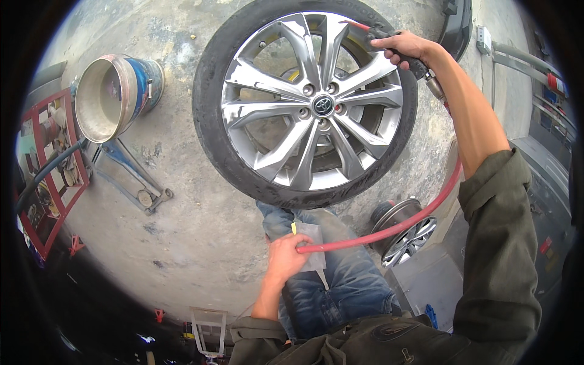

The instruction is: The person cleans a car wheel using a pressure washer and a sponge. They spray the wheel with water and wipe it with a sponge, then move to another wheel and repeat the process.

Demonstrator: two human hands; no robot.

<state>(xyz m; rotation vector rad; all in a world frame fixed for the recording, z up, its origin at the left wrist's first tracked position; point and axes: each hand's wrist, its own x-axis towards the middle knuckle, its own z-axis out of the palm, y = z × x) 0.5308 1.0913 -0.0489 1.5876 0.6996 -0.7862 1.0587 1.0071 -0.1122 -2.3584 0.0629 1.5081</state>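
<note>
A tyre [210, 132] on a silver alloy wheel rim [273, 109] lies before me, its Toyota centre cap facing up. My right hand [404, 50] grips a black air blow gun [413, 65], whose thin red nozzle [358, 25] reaches over the rim's upper spokes. The gun's metal coupling joins a red air hose [392, 231] that loops down past my right arm. Low in front of my legs, my left hand [289, 255] holds the hose and grey sheets [312, 235], perhaps abrasive paper, with a yellow edge.
A dirty bucket [123, 98] stands on the concrete floor at left, beside a blue metal tool [123, 159]. A red metal rack [68, 200] is at far left. Another alloy wheel [404, 232] leans by my legs at right, near a grey panel [429, 278].
</note>
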